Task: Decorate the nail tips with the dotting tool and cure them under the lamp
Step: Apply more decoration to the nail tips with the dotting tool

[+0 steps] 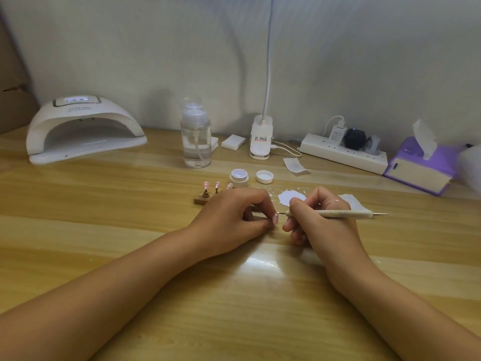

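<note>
My left hand [234, 217] pinches a pale pink nail tip [275, 219] on a thin stem, low over the wooden table. My right hand [317, 220] grips a cream dotting tool [346, 214] like a pen, and its fine metal point meets the top of that nail tip. Behind my left hand a small wooden stand [201, 198] carries three more pink nail tips [217, 184] on pegs. A blob of white gel [291, 198] lies on the table just beyond my right hand. The white curing lamp [83, 131] sits at the far left, its display lit.
An open white gel pot [239, 178] and its lid [264, 176] stand behind the hands. Farther back are a clear pump bottle [195, 138], a clip desk lamp base [261, 138], a power strip [343, 153], a purple tissue box [421, 168] and white wipes [350, 200].
</note>
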Demonstrator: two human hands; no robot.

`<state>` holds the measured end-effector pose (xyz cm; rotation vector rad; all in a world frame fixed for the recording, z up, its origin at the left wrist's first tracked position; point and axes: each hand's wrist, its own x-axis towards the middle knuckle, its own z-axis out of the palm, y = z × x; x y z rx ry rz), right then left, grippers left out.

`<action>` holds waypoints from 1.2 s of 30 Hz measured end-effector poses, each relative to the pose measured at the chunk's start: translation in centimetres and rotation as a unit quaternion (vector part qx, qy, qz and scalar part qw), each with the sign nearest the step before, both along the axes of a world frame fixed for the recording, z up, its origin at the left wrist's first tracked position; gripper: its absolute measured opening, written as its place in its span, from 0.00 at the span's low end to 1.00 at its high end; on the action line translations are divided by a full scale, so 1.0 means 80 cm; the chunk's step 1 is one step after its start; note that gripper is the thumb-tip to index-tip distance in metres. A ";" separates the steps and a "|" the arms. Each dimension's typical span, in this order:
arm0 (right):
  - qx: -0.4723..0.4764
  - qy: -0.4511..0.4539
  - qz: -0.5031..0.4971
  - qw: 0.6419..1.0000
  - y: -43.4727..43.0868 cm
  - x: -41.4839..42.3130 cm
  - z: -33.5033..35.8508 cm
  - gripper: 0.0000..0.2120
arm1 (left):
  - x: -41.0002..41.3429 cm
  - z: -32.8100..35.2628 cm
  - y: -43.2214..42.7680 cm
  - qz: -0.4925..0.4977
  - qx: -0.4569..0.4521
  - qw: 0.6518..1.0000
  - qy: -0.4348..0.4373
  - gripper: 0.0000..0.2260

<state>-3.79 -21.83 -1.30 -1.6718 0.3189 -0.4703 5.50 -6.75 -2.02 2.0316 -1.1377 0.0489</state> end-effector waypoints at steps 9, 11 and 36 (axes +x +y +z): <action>-0.009 -0.003 0.002 1.000 -0.001 0.000 -0.001 0.15 | 0.000 -0.001 0.000 0.002 0.004 1.000 0.000 0.09; -0.005 -0.006 0.001 1.000 -0.001 0.000 -0.001 0.17 | 0.000 -0.001 0.001 0.002 0.003 1.000 0.001 0.09; -0.019 -0.069 -0.115 0.991 -0.043 0.010 0.013 0.10 | -0.002 0.000 0.001 -0.001 0.007 1.000 0.021 0.04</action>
